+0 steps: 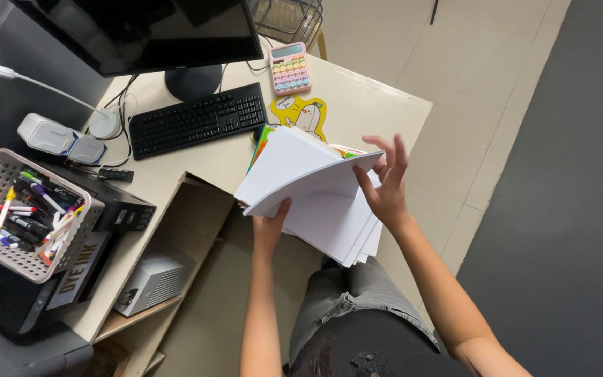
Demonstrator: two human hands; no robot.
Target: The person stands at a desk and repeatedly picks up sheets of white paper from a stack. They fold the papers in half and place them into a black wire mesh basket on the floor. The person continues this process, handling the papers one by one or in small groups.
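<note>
Over beige desk (357, 105); pale tiled floor (455, 70)

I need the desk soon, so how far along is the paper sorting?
Part done: some white sheets lie flat on the desk. In hand: the left hand lifts a white stack and the right hand fingers its edge. Left: coloured sheets underneath.

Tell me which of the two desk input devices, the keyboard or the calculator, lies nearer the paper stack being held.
The black keyboard, just left of the lifted white paper stack. The pastel pink calculator sits farther back, near the desk's far edge.
</note>
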